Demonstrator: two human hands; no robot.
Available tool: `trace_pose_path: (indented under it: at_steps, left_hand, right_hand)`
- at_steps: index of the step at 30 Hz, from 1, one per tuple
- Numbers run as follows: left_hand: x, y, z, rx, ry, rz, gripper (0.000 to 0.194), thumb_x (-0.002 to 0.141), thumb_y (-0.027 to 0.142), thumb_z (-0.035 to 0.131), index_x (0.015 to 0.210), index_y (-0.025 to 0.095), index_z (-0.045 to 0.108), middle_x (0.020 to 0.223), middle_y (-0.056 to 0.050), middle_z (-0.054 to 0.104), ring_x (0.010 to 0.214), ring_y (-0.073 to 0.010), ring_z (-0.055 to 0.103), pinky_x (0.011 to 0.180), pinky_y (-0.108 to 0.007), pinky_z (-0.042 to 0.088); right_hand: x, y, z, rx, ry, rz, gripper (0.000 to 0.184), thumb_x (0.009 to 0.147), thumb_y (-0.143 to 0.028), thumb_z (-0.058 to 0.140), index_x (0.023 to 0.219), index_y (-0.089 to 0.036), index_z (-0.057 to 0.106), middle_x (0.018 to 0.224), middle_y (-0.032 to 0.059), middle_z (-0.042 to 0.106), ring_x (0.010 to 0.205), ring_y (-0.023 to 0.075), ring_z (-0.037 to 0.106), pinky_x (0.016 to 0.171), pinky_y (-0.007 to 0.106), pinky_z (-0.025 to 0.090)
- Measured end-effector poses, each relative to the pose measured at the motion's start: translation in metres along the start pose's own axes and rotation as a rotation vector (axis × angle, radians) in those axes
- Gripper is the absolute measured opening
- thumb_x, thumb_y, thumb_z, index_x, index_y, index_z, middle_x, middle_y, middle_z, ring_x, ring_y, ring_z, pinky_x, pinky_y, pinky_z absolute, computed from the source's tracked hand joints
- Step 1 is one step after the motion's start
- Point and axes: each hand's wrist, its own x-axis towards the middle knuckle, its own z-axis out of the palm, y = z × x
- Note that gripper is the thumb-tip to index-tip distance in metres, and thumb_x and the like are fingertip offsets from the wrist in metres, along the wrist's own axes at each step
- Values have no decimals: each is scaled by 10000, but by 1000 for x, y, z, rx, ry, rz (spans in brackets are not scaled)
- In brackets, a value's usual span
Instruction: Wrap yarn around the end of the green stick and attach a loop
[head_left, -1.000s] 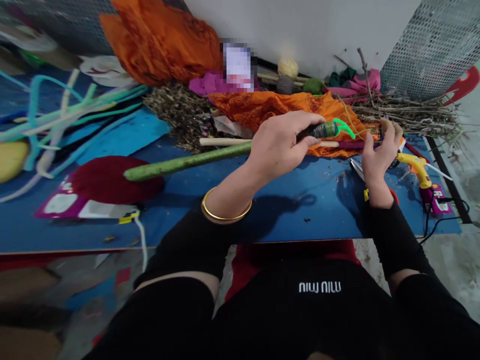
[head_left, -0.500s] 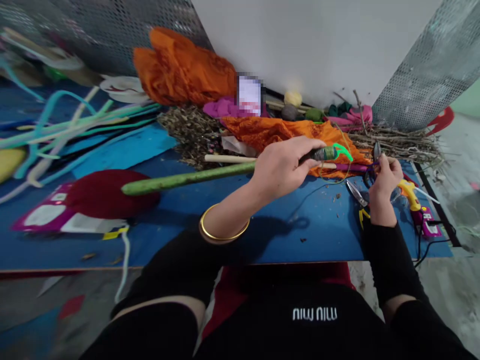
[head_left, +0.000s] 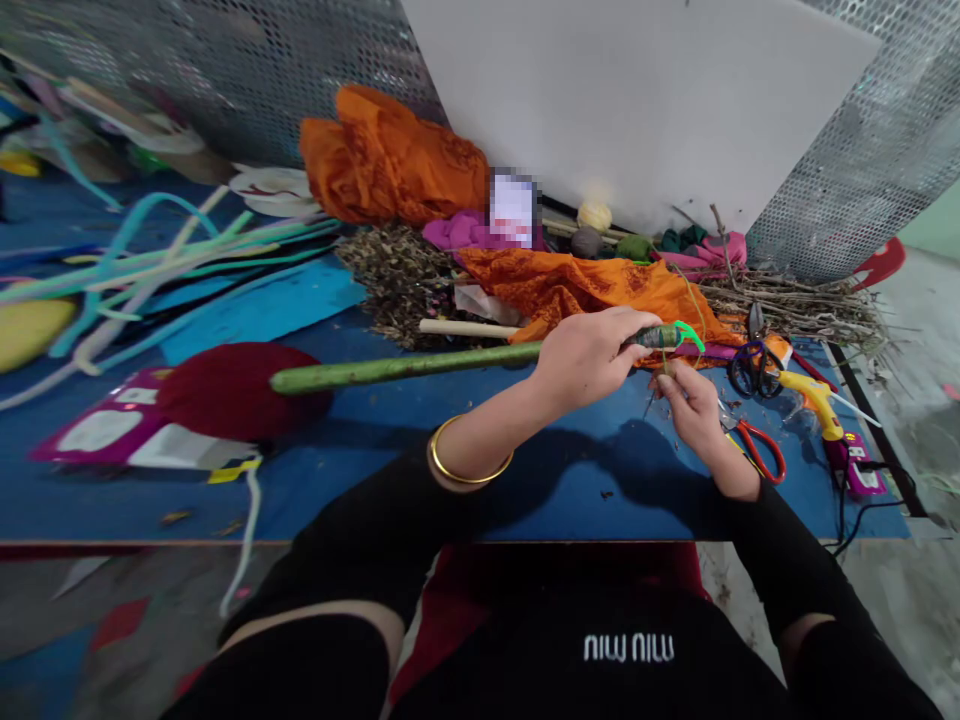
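Note:
My left hand is wrapped around a long green-wrapped stick near its right end. Dark and green yarn winds round that end, and a bright green loop sticks out of it. Just below the wrapped end, my right hand pinches a thin strand of green yarn. The stick's left end crosses over a dark red round piece. To the right of my right hand lie black-handled scissors and a red-handled cutting tool, whose jaws are partly hidden.
A yellow glue gun with a cord lies at the right. Orange cloth, balls of yarn and dry twigs line the back. Bendy coloured strips fill the left. The blue table's front edge is close to my body.
My right hand was open at the far right, then by the black-handled scissors. It has moved left to the stick's end and closed on the yarn. My left hand keeps its grip.

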Motion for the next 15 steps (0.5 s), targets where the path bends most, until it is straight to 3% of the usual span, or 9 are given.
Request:
trace_pose_path:
  at_steps: [4, 7, 9, 11, 13, 15]
  left_hand:
    - [2, -5, 5, -7, -7, 38, 381, 944, 196, 603, 1311, 229, 699, 1268, -53, 778, 1146, -233, 731, 972, -330, 554]
    - [4, -9, 13, 6, -44, 35, 391, 951, 215, 574, 1322, 218, 695, 1301, -63, 766, 1172, -247, 725, 981, -345, 555]
    - [5, -10, 19, 26, -87, 17, 396, 955, 226, 567, 1328, 211, 697, 1301, -67, 764, 1175, -261, 725, 977, -355, 557]
    - [6, -9, 25, 62, -125, -5, 404, 959, 226, 564, 1341, 210, 696, 1290, -68, 764, 1173, -273, 725, 959, -361, 558]
    - [6, -7, 30, 111, -146, -30, 418, 968, 226, 552, 1363, 213, 687, 1287, -73, 760, 1161, -283, 730, 920, -365, 562]
    - [5, -4, 34, 147, -162, -54, 424, 984, 231, 534, 1382, 213, 679, 1294, -77, 754, 1143, -291, 736, 881, -370, 562]
  right_hand:
    - [-6, -14, -2, -207, 211, -404, 239, 1011, -295, 564, 833, -213, 699, 986, 90, 656, 1000, 215, 675, 887, 394, 578]
    - [-7, -18, 0, -15, 129, -461, 241, 1026, -319, 540, 871, -232, 704, 1126, 104, 702, 1216, 269, 670, 1031, 480, 563]
    - [-6, -18, 2, 218, 69, -352, 301, 1055, -363, 493, 859, -233, 682, 990, 89, 729, 1081, 251, 714, 949, 447, 587]
    - [-5, -18, 4, 328, 80, -241, 330, 1071, -353, 468, 822, -225, 642, 792, 47, 678, 791, 187, 680, 771, 354, 567]
    - [-6, -18, 7, 186, 89, -236, 316, 1067, -301, 487, 785, -214, 599, 685, 8, 591, 624, 135, 550, 638, 283, 467]
    - [-7, -19, 9, -89, 74, -310, 319, 1053, -255, 513, 740, -205, 549, 649, -4, 519, 593, 123, 458, 590, 272, 377]
